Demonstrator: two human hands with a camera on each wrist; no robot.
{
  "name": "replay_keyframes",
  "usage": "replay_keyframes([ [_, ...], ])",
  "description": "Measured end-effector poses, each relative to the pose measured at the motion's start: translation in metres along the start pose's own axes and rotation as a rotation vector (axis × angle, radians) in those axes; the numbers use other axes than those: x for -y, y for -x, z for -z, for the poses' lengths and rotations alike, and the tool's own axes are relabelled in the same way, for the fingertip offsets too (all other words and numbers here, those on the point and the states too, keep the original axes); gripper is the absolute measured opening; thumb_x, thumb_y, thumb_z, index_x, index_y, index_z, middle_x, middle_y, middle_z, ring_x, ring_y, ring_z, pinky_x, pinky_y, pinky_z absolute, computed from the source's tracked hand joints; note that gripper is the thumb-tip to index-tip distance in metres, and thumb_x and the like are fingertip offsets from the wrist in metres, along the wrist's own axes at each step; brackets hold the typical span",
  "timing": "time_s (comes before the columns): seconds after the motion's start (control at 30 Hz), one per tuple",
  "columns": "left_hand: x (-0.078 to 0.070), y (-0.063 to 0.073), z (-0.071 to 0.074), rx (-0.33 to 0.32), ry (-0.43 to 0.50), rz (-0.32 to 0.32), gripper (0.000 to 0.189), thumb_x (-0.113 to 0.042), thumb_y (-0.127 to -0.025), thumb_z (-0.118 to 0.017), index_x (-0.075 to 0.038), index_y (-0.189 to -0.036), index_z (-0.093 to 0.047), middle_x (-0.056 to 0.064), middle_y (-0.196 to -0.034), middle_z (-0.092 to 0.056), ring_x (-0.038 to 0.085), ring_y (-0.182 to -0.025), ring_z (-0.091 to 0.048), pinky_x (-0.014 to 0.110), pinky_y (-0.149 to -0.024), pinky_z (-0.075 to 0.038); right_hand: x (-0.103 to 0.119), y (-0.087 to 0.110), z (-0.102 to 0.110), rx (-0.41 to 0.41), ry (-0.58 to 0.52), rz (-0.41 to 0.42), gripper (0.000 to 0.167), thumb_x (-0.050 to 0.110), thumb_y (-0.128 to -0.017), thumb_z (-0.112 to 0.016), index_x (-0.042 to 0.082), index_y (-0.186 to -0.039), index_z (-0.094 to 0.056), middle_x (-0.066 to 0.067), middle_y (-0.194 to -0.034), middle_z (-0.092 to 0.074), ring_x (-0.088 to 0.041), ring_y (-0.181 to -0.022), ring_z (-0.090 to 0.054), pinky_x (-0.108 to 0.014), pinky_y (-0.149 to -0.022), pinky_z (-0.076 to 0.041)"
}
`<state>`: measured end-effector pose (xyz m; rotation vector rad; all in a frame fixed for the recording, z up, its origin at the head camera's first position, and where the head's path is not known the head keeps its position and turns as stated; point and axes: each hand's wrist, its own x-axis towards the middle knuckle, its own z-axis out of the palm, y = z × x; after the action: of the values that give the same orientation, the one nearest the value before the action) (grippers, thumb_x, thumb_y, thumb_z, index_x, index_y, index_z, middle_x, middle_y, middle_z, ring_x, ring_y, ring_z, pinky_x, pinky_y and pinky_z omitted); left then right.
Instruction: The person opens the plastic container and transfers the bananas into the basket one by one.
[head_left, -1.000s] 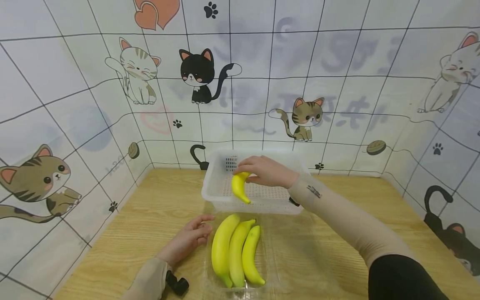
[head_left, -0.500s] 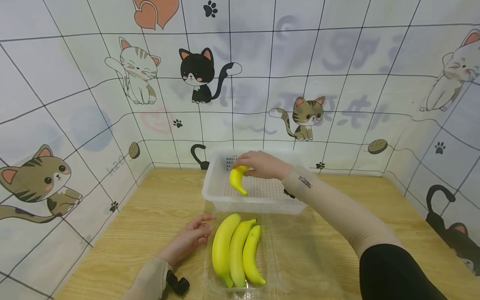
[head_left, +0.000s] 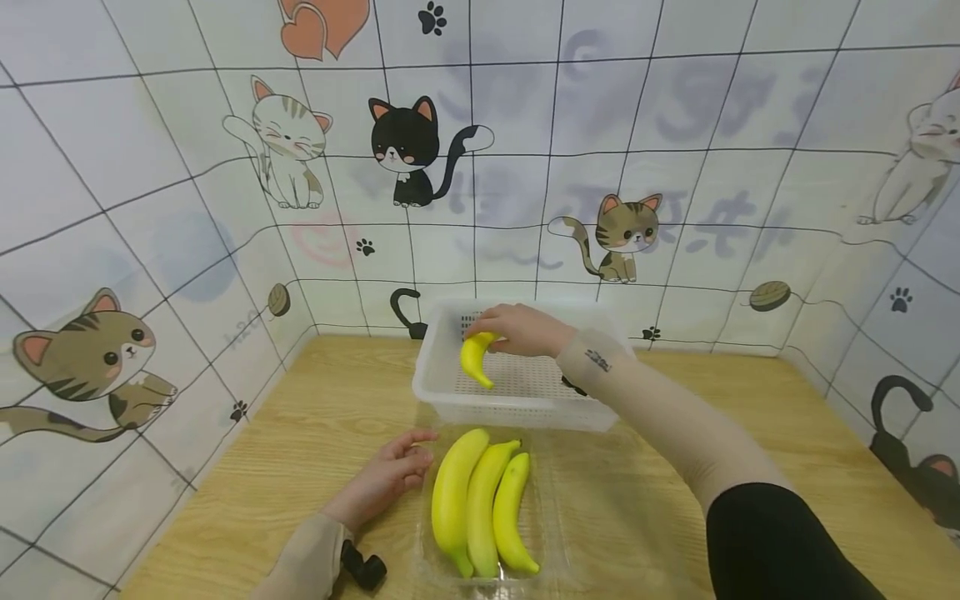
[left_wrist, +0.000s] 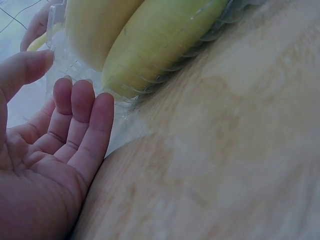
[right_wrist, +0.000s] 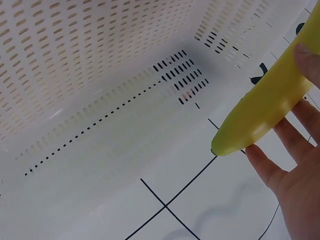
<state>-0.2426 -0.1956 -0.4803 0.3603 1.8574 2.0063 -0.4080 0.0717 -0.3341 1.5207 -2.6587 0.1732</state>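
My right hand [head_left: 521, 328] holds a yellow banana [head_left: 476, 360] over the left part of a white perforated plastic basket [head_left: 517, 408]. In the right wrist view the thumb and fingers pinch the banana [right_wrist: 270, 100] from both sides, above the basket's holes. My left hand [head_left: 386, 475] rests at the left edge of a clear plastic tray [head_left: 551, 533], fingers loosely bent with nothing between them. Three bananas [head_left: 483, 504] lie side by side in that tray. The left wrist view has the left hand's fingertips [left_wrist: 102, 102] right at the tray wall, palm up.
The basket stands at the back of the wooden table [head_left: 345, 383], against a tiled wall covering [head_left: 510, 192] printed with cats. The clear tray lies directly in front of it. A black wrist camera mount [head_left: 363, 567] sits on the left sleeve.
My right hand has carried the banana slightly back and further over the basket. The left hand stays at the tray's edge. The head view has turned a little.
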Motion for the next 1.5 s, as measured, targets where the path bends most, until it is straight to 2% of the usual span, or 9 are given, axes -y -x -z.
replay_keyframes([
  [0.13, 0.001, -0.001, 0.001, -0.002, -0.01, 0.002, 0.047, -0.014, -0.1, -0.053, 0.002, -0.14, -0.035, 0.003, -0.095, -0.053, 0.013, -0.084, -0.051, 0.028, -0.077, -0.046, -0.003, -0.006, -0.005, 0.013, 0.004, -0.009, 0.043, 0.015, -0.089, -0.072, 0.025, -0.129, -0.062, 0.002, -0.129, -0.059, -0.022, -0.119, -0.052, -0.043, -0.099, -0.042],
  [0.37, 0.005, -0.003, 0.002, -0.005, -0.014, -0.006, 0.046, -0.013, -0.1, -0.052, 0.003, -0.14, -0.035, 0.003, -0.095, -0.052, 0.013, -0.085, -0.05, 0.027, -0.077, -0.046, -0.005, -0.019, -0.014, 0.06, 0.013, -0.015, 0.043, 0.014, -0.089, -0.071, 0.027, -0.129, -0.062, 0.003, -0.129, -0.059, -0.02, -0.118, -0.052, -0.037, -0.098, -0.043],
  [0.63, 0.009, -0.002, 0.004, -0.005, 0.012, -0.004, 0.043, -0.012, -0.1, -0.052, 0.0, -0.139, -0.038, 0.002, -0.093, -0.05, 0.013, -0.084, -0.049, 0.027, -0.076, -0.045, -0.004, -0.026, -0.02, 0.084, 0.02, -0.011, 0.042, 0.012, -0.089, -0.072, 0.027, -0.127, -0.063, 0.002, -0.125, -0.06, -0.02, -0.112, -0.054, -0.036, -0.096, -0.045],
  [1.03, 0.008, 0.0, 0.004, -0.033, 0.012, -0.003, 0.047, -0.013, -0.098, -0.055, 0.003, -0.139, -0.037, 0.003, -0.093, -0.051, 0.012, -0.083, -0.05, 0.027, -0.075, -0.046, -0.012, -0.035, -0.032, 0.086, 0.056, -0.006, 0.043, 0.013, -0.089, -0.072, 0.027, -0.127, -0.062, 0.0, -0.123, -0.06, -0.02, -0.109, -0.055, -0.037, -0.094, -0.046],
  [1.17, 0.006, -0.001, 0.002, -0.022, 0.009, -0.006, 0.048, -0.014, -0.098, -0.056, 0.003, -0.139, -0.037, 0.003, -0.094, -0.051, 0.013, -0.083, -0.05, 0.027, -0.076, -0.046, -0.014, -0.035, -0.037, 0.091, 0.049, 0.005, 0.042, 0.013, -0.089, -0.072, 0.026, -0.127, -0.062, 0.0, -0.121, -0.06, -0.018, -0.107, -0.055, -0.035, -0.092, -0.047],
  [1.37, 0.004, -0.001, 0.001, -0.014, 0.005, -0.007, 0.047, -0.014, -0.098, -0.056, 0.002, -0.138, -0.037, 0.003, -0.093, -0.052, 0.013, -0.082, -0.051, 0.028, -0.074, -0.046, -0.016, -0.037, -0.043, 0.102, 0.045, -0.006, 0.042, 0.015, -0.089, -0.072, 0.025, -0.128, -0.062, -0.001, -0.126, -0.06, -0.02, -0.115, -0.054, -0.037, -0.096, -0.045],
  [1.5, 0.003, -0.001, 0.001, -0.018, 0.014, -0.004, 0.047, -0.013, -0.098, -0.055, 0.002, -0.139, -0.037, 0.003, -0.093, -0.052, 0.013, -0.083, -0.051, 0.028, -0.074, -0.046, -0.017, -0.04, -0.046, 0.119, 0.058, -0.014, 0.042, 0.015, -0.089, -0.072, 0.027, -0.128, -0.062, -0.001, -0.125, -0.06, -0.019, -0.112, -0.055, -0.035, -0.093, -0.046],
])
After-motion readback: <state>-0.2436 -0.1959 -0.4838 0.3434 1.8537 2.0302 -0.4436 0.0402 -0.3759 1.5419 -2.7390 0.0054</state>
